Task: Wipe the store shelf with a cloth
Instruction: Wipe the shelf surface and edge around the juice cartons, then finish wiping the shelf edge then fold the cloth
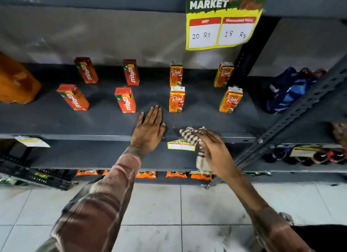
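At the front lip of the shelf [75, 120], the right hand [216, 150] grips the checked cloth [189, 134] — left hand [148, 129] flat, open — so press evenly, wiping around the juice cartons [176, 99].

orange pack [16, 80] cut off at left edge, cloth [195, 139] partly hidden under right hand [216, 150]

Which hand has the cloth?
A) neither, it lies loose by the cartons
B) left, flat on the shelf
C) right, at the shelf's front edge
C: the right hand grips the striped cloth at the shelf front edge; the left hand rests flat and empty.
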